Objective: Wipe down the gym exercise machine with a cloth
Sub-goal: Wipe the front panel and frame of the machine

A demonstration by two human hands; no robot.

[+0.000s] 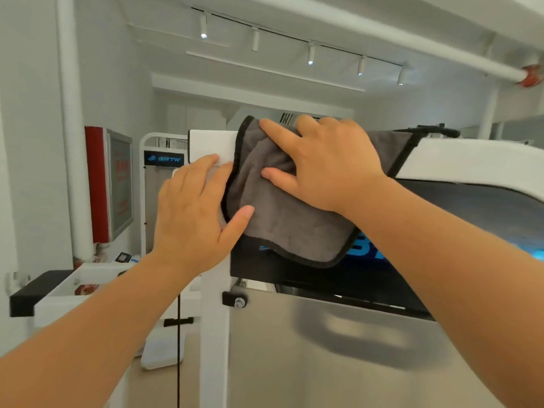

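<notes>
A grey cloth [282, 219] with a black hem hangs over the top of the white gym machine [471, 163]. My right hand [326, 166] lies flat on the cloth with spread fingers, pressing it against the machine's top corner. My left hand [194, 213] rests on the white upright post [215, 334] at the machine's left edge; its fingers are straight and its thumb touches the cloth's left edge. Below the cloth is a black panel [294, 272] with partly hidden blue lettering, and under that a brushed metal cover [323, 363].
A second white machine [163, 159] with a blue logo stands behind on the left. A red and grey cabinet [110, 184] hangs on the left wall beside a white pipe [73, 142]. A black cable [178, 348] hangs down left of the post.
</notes>
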